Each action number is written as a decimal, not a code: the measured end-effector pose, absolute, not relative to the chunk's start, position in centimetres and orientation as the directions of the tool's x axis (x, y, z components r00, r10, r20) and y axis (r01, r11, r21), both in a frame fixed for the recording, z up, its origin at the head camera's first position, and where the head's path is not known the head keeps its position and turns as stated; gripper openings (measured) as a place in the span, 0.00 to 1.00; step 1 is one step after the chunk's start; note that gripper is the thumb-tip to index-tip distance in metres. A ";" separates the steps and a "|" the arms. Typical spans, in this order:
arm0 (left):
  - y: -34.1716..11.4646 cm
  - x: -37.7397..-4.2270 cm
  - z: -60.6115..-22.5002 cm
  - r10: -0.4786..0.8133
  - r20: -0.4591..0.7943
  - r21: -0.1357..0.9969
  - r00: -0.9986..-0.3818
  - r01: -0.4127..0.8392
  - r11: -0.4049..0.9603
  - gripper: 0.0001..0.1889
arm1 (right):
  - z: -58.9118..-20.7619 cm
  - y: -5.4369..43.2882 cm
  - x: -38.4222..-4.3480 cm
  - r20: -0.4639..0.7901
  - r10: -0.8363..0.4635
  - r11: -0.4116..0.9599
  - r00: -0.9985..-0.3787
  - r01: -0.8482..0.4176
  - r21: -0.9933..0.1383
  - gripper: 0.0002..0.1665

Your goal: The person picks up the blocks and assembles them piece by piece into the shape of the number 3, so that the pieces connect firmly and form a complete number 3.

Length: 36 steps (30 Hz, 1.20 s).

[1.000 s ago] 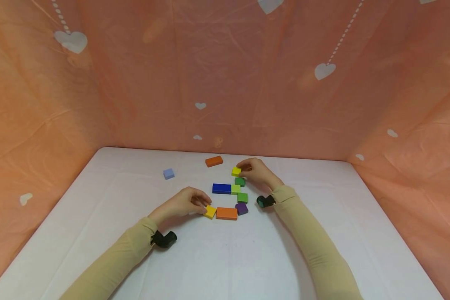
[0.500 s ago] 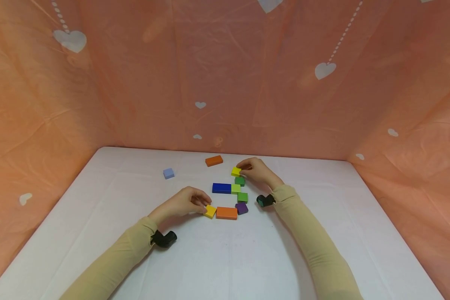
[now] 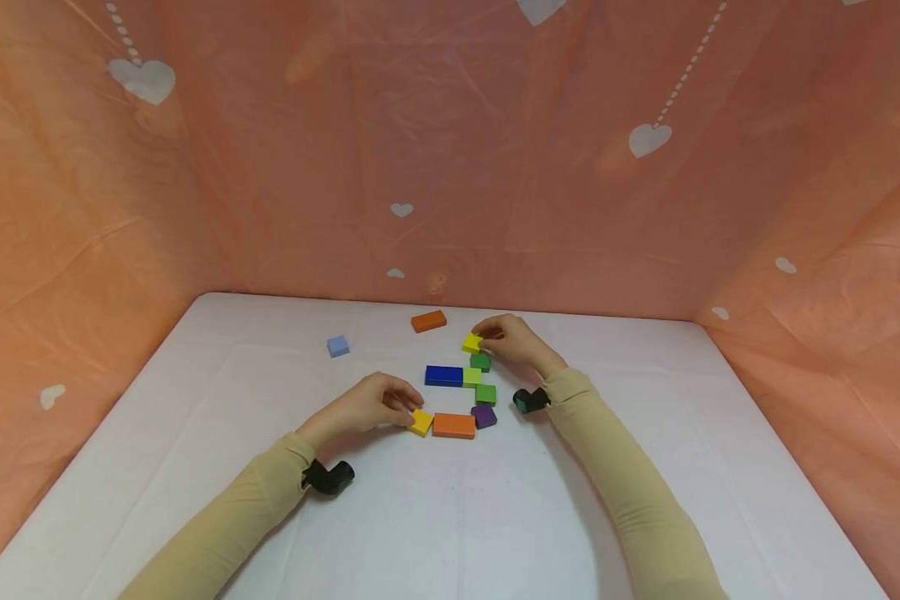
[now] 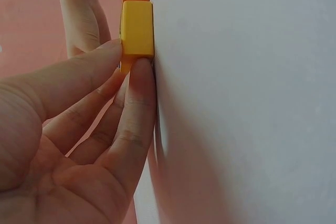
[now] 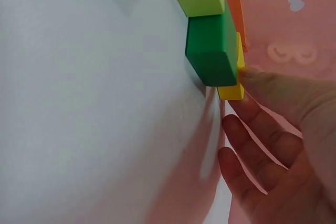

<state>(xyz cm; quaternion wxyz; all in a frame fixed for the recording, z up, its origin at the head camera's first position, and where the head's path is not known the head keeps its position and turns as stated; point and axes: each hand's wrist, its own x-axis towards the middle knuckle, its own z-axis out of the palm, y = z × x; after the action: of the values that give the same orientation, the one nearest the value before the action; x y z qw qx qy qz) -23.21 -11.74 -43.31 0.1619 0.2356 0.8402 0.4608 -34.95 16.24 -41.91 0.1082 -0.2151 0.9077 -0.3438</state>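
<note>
In the head view my left hand (image 3: 365, 406) pinches a deep-yellow block (image 3: 420, 422) that lies against the left end of an orange block (image 3: 453, 426). The left wrist view shows thumb and finger on that deep-yellow block (image 4: 138, 30). My right hand (image 3: 515, 343) holds a lemon-yellow block (image 3: 472, 342) by its right side, just behind a dark green block (image 3: 480, 362). Part of the lemon-yellow block (image 5: 231, 93) hides behind the green one in the right wrist view. The row between the hands has a lime block (image 3: 472, 377), a green block (image 3: 485, 395) and a purple block (image 3: 484, 416).
A dark blue block (image 3: 444, 377) adjoins the lime block on its left. Farther back lie a loose orange block (image 3: 428, 322) and a light blue block (image 3: 337, 346). The white tabletop (image 3: 450, 525) is enclosed by an orange curtain (image 3: 450, 150) with hearts.
</note>
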 end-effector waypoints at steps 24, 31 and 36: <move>-11.7 -23.2 -43.4 0.546 -0.063 0.849 -0.835 0.243 0.469 0.12 | -42.1 16.1 -34.8 -0.060 -0.456 0.661 -0.888 -0.292 -0.691 0.17; -11.8 -23.2 -43.4 0.545 -0.061 0.853 -0.836 0.240 0.464 0.12 | -42.1 16.2 -34.8 -0.066 -0.455 0.664 -0.888 -0.289 -0.689 0.16; -11.8 -23.3 -43.5 0.547 -0.057 0.856 -0.835 0.241 0.458 0.12 | -42.0 16.3 -34.9 -0.065 -0.460 0.669 -0.886 -0.298 -0.681 0.16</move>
<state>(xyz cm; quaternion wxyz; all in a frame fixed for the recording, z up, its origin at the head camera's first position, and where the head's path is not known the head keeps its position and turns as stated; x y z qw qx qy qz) -23.28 -11.80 -43.47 0.1645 0.2351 0.8377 0.4646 -34.85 16.31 -42.01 0.1163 -0.2090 0.9061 -0.3490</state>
